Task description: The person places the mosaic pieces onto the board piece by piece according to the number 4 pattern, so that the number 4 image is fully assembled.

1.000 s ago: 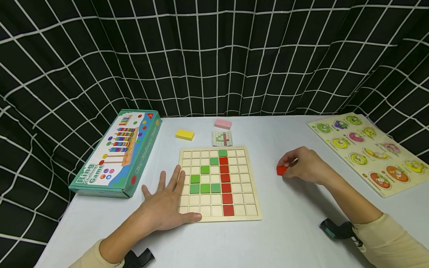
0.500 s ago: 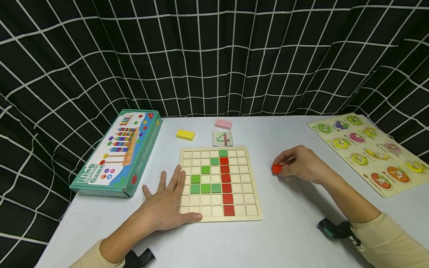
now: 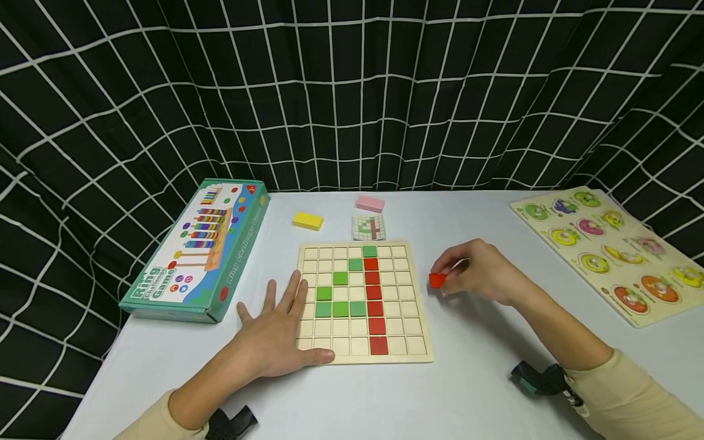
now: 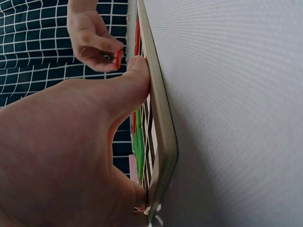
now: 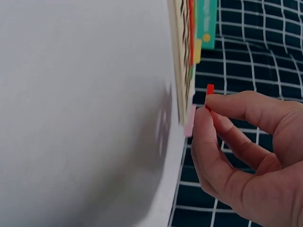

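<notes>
In the head view my right hand (image 3: pixel 481 272) pinches a small red square tile (image 3: pixel 437 280) between thumb and fingers, just off the right edge of a wooden grid board (image 3: pixel 426 330). The right wrist view shows that tile (image 5: pixel 210 90) on edge at the fingertips. Fingers spread, my left hand (image 3: pixel 269 342) rests on the board's lower left corner, thumb along the near edge. Set in the board are a column of red tiles (image 3: pixel 375 308) and several green tiles (image 3: pixel 340 309). A small pattern card (image 3: pixel 368 227) with a coloured grid lies behind the board.
A green Ring Challenge Game box (image 3: pixel 192 250) stands at the left. Behind the board are a yellow block (image 3: pixel 308 221) and a pink block (image 3: pixel 370 203). A fruit puzzle board (image 3: pixel 610 250) lies at the right. A black gridded curtain (image 3: pixel 352 91) encloses the white table.
My right hand has moved left towards the board with the red tile pinched in it. My left hand has stayed on the board, and the head view has shifted slightly.
</notes>
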Available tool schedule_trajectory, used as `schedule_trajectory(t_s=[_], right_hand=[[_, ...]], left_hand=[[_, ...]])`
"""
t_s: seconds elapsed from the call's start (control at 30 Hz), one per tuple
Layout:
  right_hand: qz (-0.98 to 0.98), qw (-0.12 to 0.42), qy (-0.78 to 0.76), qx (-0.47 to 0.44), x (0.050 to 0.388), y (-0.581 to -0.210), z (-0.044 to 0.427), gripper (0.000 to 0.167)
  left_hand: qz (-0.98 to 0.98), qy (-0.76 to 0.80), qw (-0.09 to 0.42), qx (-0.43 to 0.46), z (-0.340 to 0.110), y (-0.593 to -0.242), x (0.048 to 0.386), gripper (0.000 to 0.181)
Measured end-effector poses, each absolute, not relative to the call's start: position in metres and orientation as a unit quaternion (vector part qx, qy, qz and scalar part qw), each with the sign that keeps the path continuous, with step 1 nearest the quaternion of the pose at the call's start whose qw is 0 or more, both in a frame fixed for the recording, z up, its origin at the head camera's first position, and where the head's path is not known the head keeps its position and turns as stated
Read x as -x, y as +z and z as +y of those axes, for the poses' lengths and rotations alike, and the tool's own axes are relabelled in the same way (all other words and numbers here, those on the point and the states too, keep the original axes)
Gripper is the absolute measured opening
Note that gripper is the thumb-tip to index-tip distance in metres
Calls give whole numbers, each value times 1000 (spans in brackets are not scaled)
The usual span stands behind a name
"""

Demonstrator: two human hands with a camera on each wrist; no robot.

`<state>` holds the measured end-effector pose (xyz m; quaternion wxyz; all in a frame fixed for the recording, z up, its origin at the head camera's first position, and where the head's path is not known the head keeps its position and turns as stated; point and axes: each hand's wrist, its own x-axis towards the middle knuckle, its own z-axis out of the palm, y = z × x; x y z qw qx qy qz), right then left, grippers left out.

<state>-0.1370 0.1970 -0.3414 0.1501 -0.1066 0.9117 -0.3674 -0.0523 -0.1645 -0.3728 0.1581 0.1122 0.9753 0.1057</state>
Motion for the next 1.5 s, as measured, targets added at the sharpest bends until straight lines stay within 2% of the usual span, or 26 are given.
schedule_trajectory(t_s=[0.8,1.5], right_hand=[[886,185,-397,150,122,-344,141,24],[883,206,-390,160,118,-351,131,24]], left_hand=[[975,106,165,-110,-164,-373,53,131],[975,103,161,-113,-164,-373,53,131]])
